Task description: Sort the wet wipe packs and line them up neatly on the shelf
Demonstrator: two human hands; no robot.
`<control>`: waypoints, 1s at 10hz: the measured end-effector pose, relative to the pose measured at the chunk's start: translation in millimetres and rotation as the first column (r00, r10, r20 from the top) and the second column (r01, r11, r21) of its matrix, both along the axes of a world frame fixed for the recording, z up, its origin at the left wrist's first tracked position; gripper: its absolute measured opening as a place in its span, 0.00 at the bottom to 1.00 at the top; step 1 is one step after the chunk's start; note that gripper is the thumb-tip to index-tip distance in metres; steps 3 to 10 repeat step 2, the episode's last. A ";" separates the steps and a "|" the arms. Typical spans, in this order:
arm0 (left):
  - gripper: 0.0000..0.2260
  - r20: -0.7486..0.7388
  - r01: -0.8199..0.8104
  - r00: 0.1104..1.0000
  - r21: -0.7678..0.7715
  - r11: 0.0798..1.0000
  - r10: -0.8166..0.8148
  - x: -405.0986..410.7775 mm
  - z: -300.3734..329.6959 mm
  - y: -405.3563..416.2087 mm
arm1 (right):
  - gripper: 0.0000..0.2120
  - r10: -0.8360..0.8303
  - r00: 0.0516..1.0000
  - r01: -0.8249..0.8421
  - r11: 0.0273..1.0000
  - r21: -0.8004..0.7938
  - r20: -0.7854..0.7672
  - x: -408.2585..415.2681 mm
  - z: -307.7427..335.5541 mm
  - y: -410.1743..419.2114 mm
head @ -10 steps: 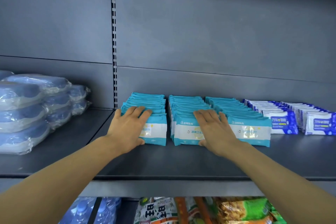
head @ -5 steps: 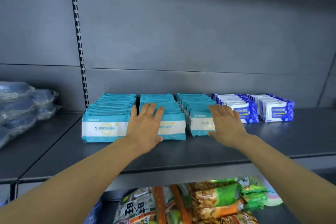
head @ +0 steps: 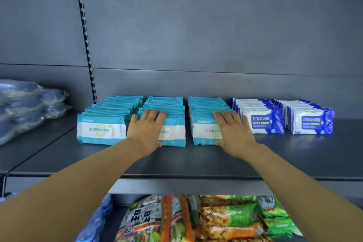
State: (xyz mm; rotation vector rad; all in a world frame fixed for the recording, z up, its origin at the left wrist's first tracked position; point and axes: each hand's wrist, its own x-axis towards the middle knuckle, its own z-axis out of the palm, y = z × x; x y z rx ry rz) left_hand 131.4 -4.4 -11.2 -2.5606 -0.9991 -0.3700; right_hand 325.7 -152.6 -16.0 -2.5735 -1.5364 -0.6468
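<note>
Three rows of teal and white wet wipe packs stand upright on the dark shelf: a left row, a middle row and a right row. Two rows of blue and white alcohol wipe packs follow on the right, one beside the teal rows and one further out. My left hand lies flat against the front pack of the middle row, fingers spread over its top. Pressed flat on the front pack of the right teal row is my right hand.
Plastic-wrapped blue bundles are stacked at the far left of the shelf. A slotted upright rail runs up the back panel. Below the shelf lie snack bags and bottled water.
Both hands shifted one row to the right since a second ago, from the left and middle teal rows to the middle and right ones. The view also swung right.
</note>
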 end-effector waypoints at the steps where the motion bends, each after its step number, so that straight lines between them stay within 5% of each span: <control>1: 0.40 0.002 -0.025 1.000 0.011 1.000 0.025 -2.1 6.9 -10.9 | 0.42 0.017 0.999 -0.016 1.000 0.022 -0.034 -3.1 8.1 -8.2; 10: 0.36 0.025 0.005 1.000 0.013 1.000 -0.005 -3.8 10.4 -26.5 | 0.41 0.051 0.999 -0.050 0.998 0.045 -0.017 -6.3 14.5 -22.2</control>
